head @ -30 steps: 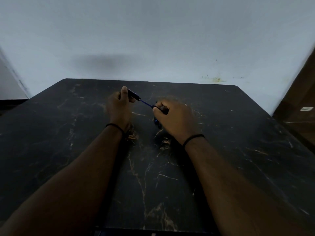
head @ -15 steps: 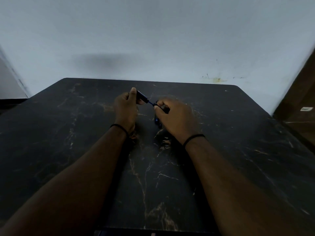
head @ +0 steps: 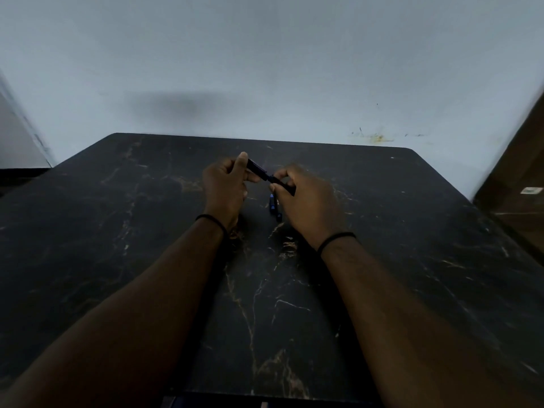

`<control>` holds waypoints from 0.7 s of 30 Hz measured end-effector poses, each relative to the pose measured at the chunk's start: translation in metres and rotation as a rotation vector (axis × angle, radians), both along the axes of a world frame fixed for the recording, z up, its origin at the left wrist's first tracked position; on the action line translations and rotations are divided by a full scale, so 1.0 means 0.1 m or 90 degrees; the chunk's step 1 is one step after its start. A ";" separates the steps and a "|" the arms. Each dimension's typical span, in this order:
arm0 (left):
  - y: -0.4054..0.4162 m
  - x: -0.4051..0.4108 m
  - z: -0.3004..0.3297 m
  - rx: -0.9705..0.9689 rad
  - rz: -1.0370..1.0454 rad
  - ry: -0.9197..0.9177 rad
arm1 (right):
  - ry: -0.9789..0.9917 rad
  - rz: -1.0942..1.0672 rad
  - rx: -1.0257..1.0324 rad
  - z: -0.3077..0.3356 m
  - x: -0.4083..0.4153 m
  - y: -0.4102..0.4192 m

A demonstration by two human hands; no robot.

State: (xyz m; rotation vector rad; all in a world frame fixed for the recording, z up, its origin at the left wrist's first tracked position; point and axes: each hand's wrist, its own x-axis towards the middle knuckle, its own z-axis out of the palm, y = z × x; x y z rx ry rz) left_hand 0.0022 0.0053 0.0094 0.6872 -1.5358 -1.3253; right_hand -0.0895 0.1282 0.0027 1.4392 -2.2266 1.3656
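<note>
I see a blue pen on the desk below the right hand, which with the left hand pinches a slim black pen.

You faced a black table whose top was veined like marble, with thin tan and white lines running across it, and its far corners were rounded. Behind it rose a plain, pale blue-grey wall, dimly and evenly lit. A soft dark shadow lay on that wall above the table's far left part. A small yellowish stain with a few dark specks marked it low on your right. At your far right stood a brown wooden panel bearing a small white label. At your left the wall turned a corner.
</note>
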 end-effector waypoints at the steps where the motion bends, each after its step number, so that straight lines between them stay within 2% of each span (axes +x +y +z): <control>1: 0.01 0.00 0.00 -0.005 0.002 -0.001 | -0.007 0.002 -0.010 0.00 0.00 0.00; 6: 0.06 -0.01 0.02 0.024 -0.020 0.018 | -0.081 0.016 -0.080 -0.05 0.00 -0.05; 11: 0.08 0.01 0.03 0.132 -0.106 0.041 | -0.095 0.013 -0.119 -0.08 0.00 -0.10; 21: 0.05 0.02 0.01 0.181 -0.143 0.032 | -0.098 -0.006 -0.078 -0.10 -0.02 -0.09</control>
